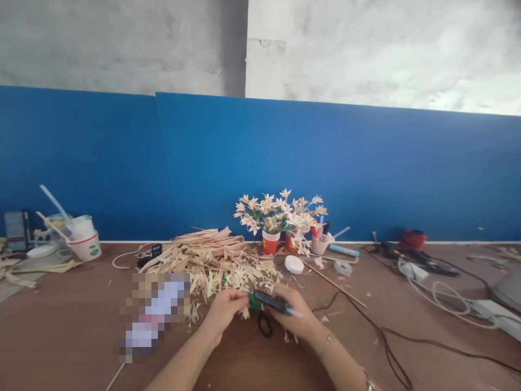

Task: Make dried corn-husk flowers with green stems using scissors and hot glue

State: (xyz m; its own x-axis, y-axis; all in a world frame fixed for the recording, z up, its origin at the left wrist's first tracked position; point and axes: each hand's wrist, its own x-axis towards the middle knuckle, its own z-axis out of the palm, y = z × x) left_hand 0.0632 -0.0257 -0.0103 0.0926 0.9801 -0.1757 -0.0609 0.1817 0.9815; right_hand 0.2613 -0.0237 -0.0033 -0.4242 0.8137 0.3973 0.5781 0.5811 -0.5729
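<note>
My right hand (293,309) is wrapped round a black hot glue gun (271,301), with a whitish glue stick (296,313) poking out of its rear end. The gun's front points left, towards my left hand (224,310). My left fingertips are pinched together, and what they hold is too small to make out. Between the hands lies a green item (254,302), partly covered by the gun. A black scissors handle (265,325) shows just below the gun. Beyond my hands spreads a heap of dried, husk-like strips and cut petals (220,260).
Pale handmade flowers (280,212) stand in red paper cups (270,244) by the blue partition (325,157). A white roll (293,265), clear tape (343,267) and a thin stick (337,285) lie nearer. Dark cables (382,336) cross the right side; a blurred-out object (157,315) lies left.
</note>
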